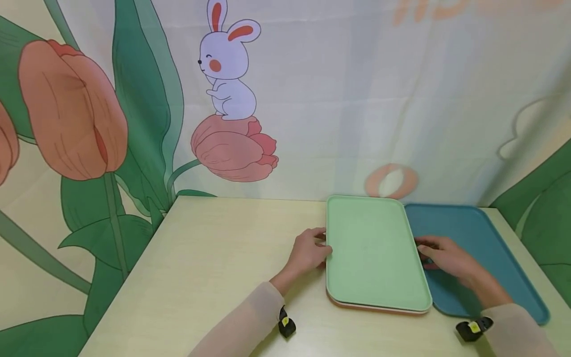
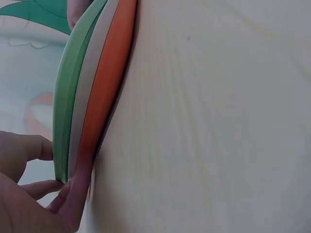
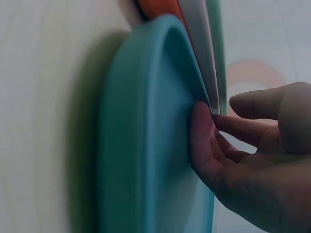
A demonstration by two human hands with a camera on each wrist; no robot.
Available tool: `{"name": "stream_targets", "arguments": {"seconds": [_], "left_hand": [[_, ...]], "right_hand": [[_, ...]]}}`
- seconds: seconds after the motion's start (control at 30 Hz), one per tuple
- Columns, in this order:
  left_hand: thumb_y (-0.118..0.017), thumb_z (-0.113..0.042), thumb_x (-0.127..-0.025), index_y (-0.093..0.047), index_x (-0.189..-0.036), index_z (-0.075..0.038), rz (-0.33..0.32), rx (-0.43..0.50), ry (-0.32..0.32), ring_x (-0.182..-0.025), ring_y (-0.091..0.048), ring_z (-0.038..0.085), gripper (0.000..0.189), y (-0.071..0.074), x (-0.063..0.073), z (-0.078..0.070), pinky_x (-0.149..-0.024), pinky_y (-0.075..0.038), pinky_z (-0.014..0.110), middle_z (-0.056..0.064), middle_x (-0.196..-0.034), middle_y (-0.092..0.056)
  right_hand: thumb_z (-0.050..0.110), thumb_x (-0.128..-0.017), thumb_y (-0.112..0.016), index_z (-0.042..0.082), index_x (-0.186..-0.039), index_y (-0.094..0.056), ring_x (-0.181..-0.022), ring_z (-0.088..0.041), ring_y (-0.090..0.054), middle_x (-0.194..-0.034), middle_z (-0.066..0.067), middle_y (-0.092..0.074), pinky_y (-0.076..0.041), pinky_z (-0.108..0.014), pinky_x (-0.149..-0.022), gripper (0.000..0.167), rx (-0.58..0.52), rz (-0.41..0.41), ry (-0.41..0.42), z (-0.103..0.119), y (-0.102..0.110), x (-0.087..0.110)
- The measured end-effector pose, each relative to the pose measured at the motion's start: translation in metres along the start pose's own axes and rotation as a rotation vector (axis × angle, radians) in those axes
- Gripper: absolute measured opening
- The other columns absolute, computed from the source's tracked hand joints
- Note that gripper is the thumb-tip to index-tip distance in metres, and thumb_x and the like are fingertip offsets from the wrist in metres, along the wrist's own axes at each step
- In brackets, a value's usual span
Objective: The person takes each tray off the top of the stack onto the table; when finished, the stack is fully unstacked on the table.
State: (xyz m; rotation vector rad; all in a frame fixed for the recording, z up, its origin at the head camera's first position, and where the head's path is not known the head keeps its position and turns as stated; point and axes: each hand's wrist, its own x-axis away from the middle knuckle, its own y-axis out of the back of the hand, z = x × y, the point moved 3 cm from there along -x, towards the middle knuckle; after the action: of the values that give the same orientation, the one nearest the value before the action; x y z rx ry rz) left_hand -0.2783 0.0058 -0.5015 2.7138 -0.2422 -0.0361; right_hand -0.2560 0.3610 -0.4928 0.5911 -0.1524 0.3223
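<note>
A stack of rectangular trays, with a light green tray point(image 1: 372, 248) on top, lies right of the table's middle. Below it come a whitish tray point(image 2: 92, 73) and an orange tray point(image 2: 109, 73), their rims showing in both wrist views. My left hand point(image 1: 309, 250) holds the stack's left edge, thumb by the green rim and other fingers curled at the lower rims. On the opposite edge is my right hand point(image 1: 446, 255), thumb up by the green rim and fingertips against the stack's side. Its lower fingers reach over a blue tray point(image 1: 499, 267), partly covered by the stack.
The pale wooden table point(image 1: 214, 248) runs out to the left of the stack. Behind it hangs a printed curtain point(image 1: 312, 99) with a rabbit and tulips, close to the trays' far edges. A black wrist strap point(image 1: 286, 325) sits at the left sleeve.
</note>
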Motion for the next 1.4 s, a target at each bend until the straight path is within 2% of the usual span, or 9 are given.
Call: {"name": "stream_targets", "arguments": {"seconds": [0.17, 0.33, 0.47, 0.63, 0.83, 1.07, 1.23, 1.4], "left_hand": [[-0.071, 0.002, -0.089, -0.062, -0.144, 0.001, -0.012, 0.017, -0.007, -0.076, -0.066, 0.010, 0.056, 0.001, 0.000, -0.001, -0.057, -0.058, 0.025, 0.010, -0.105, -0.064], [-0.069, 0.001, -0.091, -0.060, -0.148, -0.002, 0.008, 0.075, 0.022, -0.069, -0.068, 0.011, 0.057, 0.002, 0.001, -0.004, -0.058, -0.062, 0.030, 0.007, -0.102, -0.065], [-0.071, -0.003, -0.094, -0.060, -0.149, -0.005, 0.016, 0.165, 0.049, -0.071, -0.071, 0.015, 0.056, 0.003, 0.002, -0.007, -0.063, -0.065, 0.035, 0.007, -0.106, -0.065], [-0.076, -0.006, -0.095, -0.067, -0.139, -0.002, 0.035, 0.355, 0.146, -0.084, -0.074, 0.020, 0.045, 0.006, 0.002, -0.007, -0.074, -0.066, 0.041, 0.009, -0.110, -0.065], [-0.077, -0.010, -0.096, -0.068, -0.135, -0.003, 0.061, 0.484, 0.218, -0.095, -0.076, 0.022, 0.041, 0.014, 0.001, -0.005, -0.077, -0.065, 0.037, 0.010, -0.117, -0.066], [-0.076, -0.009, -0.097, -0.068, -0.138, -0.003, 0.074, 0.489, 0.218, -0.096, -0.075, 0.021, 0.042, 0.041, 0.003, 0.004, -0.076, -0.065, 0.034, 0.011, -0.120, -0.067], [-0.074, -0.009, -0.098, -0.066, -0.141, -0.002, 0.082, 0.451, 0.217, -0.096, -0.074, 0.019, 0.044, 0.064, 0.005, 0.018, -0.076, -0.064, 0.031, 0.012, -0.121, -0.068], [-0.073, -0.011, -0.099, -0.064, -0.143, -0.002, 0.059, 0.392, 0.233, -0.096, -0.074, 0.017, 0.045, 0.087, 0.012, 0.028, -0.074, -0.062, 0.029, 0.012, -0.122, -0.068]], "right_hand": [[0.016, -0.115, -0.044, -0.020, -0.155, -0.030, -0.125, -0.049, -0.057, -0.141, -0.038, -0.051, -0.061, -0.047, -0.090, 0.055, 0.043, -0.017, 0.009, 0.001, -0.003, -0.001], [0.016, -0.115, -0.045, -0.020, -0.155, -0.030, -0.125, -0.049, -0.057, -0.139, -0.037, -0.053, -0.062, -0.047, -0.090, 0.055, 0.036, -0.018, 0.010, 0.001, -0.004, 0.000], [0.017, -0.115, -0.047, -0.018, -0.156, -0.030, -0.126, -0.049, -0.057, -0.139, -0.035, -0.053, -0.062, -0.046, -0.091, 0.057, 0.029, -0.018, 0.001, -0.001, -0.004, 0.001], [0.016, -0.114, -0.049, -0.019, -0.155, -0.031, -0.120, -0.044, -0.060, -0.132, -0.032, -0.056, -0.062, -0.046, -0.089, 0.057, 0.027, -0.028, -0.003, 0.000, -0.003, 0.002], [0.010, -0.110, -0.055, -0.021, -0.152, -0.034, -0.113, -0.037, -0.062, -0.124, -0.027, -0.058, -0.063, -0.045, -0.087, 0.056, 0.043, -0.054, -0.004, 0.002, -0.003, 0.000], [0.008, -0.109, -0.057, -0.022, -0.152, -0.035, -0.112, -0.036, -0.061, -0.119, -0.025, -0.059, -0.063, -0.045, -0.086, 0.057, 0.046, -0.058, -0.012, 0.005, -0.004, -0.003], [0.008, -0.109, -0.057, -0.021, -0.151, -0.035, -0.112, -0.036, -0.061, -0.119, -0.025, -0.059, -0.063, -0.045, -0.086, 0.056, 0.041, -0.062, -0.022, 0.006, -0.004, -0.003], [0.008, -0.108, -0.058, -0.022, -0.151, -0.036, -0.110, -0.035, -0.061, -0.118, -0.024, -0.058, -0.063, -0.044, -0.086, 0.056, 0.046, -0.070, -0.022, 0.006, -0.004, -0.003]]}}
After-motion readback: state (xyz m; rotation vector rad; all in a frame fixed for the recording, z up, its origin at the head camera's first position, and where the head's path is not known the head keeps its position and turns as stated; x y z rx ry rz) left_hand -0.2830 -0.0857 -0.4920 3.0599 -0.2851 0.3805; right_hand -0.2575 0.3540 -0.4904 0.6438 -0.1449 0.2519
